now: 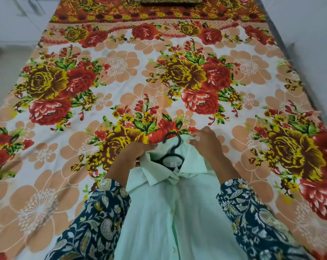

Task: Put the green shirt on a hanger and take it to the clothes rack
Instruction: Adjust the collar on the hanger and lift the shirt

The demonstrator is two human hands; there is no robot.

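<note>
A pale green button-up shirt (170, 212) lies front-up at the near edge of the bed, collar away from me. A black plastic hanger (173, 147) sits inside the neck opening, and its hook sticks out past the collar. My left hand (132, 154) grips the left side of the collar and shoulder. Over on the other side, my right hand (205, 143) pinches the shirt fabric at the right shoulder, just beside the hook. The hanger's arms are hidden under the cloth.
A floral bedsheet (121, 81) in red, yellow and peach covers the whole bed. A patterned pillow (170, 0) lies at the far end. White walls and floor (7, 53) border the bed on both sides. No clothes rack is in view.
</note>
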